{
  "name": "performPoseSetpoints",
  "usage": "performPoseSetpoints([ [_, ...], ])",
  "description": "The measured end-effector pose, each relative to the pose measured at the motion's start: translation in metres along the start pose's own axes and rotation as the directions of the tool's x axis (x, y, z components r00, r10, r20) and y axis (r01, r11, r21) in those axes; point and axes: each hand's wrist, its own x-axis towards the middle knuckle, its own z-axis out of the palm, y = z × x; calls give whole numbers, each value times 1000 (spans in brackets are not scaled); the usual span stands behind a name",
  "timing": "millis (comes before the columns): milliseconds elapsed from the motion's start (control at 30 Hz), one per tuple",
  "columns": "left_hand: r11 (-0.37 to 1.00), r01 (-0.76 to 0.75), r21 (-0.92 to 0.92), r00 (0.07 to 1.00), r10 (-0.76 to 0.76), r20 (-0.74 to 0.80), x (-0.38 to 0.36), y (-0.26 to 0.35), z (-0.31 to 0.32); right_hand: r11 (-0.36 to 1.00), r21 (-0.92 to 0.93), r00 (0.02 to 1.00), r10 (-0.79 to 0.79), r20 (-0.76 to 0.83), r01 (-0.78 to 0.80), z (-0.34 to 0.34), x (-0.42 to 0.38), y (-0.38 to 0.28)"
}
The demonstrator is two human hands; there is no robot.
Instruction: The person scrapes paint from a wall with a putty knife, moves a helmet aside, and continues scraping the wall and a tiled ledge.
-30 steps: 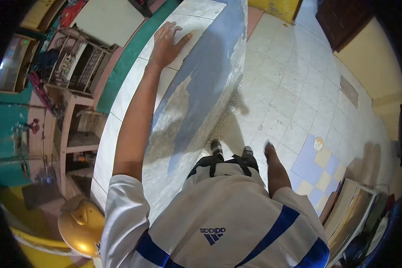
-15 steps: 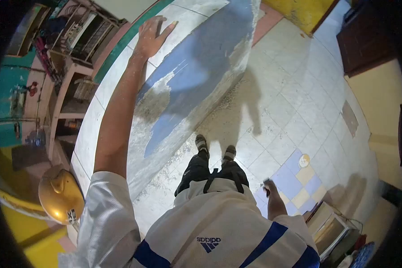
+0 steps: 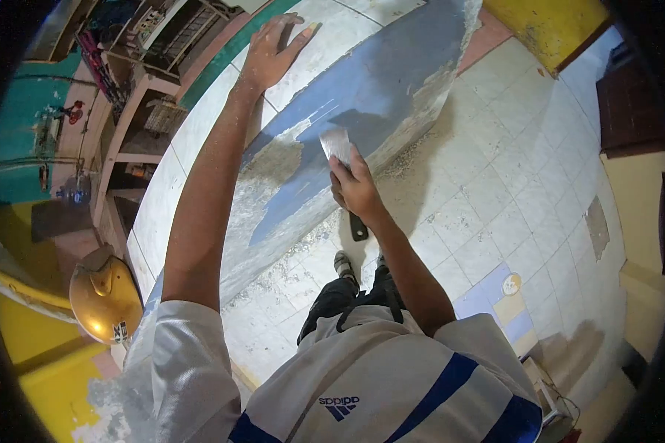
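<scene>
My left hand (image 3: 272,57) lies with its fingers apart on the white tiles (image 3: 192,148) along the upper part of the wall. In my right hand (image 3: 358,189) is a putty knife (image 3: 335,145), its wide metal blade pointing at the wall and its black handle showing below the fist. The blade overlaps the blue paint (image 3: 369,77) beneath the tiles. Beside it, a bare grey patch (image 3: 270,171) and a ragged, paint-stripped strip show where the blue ends. The blade casts a shadow on the blue surface.
Flakes and dust lie on the tiled floor (image 3: 488,192) along the wall's foot, near my feet. A gold helmet (image 3: 105,299) is at the left, below wooden shelves (image 3: 137,159). A round whitish object (image 3: 511,284) sits on blue and cream floor tiles.
My right hand has come up from low at my right side to the wall, bringing the putty knife over the blue paint. My left hand stays on the tiles; the view has shifted slightly.
</scene>
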Motion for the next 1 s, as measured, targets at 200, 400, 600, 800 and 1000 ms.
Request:
performPoseSetpoints([
  [200, 998, -37, 45, 999, 37, -1, 2, 4, -2, 969, 247, 1000, 2, 24, -8, 39, 5, -34],
  [400, 1000, -22, -6, 1000, 22, 2, 4, 2, 0, 908, 419, 999, 25, -32, -10, 55, 5, -33],
  [600, 1000, -1, -13, 1000, 1, 2, 3, 5, 1, 631, 772, 993, -11, 114, -82, 64, 8, -23],
  [800, 999, -18, -39, 1000, 18, 0, 5, 1, 1, 695, 687, 968, -56, -243, 213, 40, 52, -33],
  [1000, 999, 17, 34, 1000, -17, -6, 16, -4, 1, 476, 589, 756, -374, -537, 653, -77, 96, -182],
])
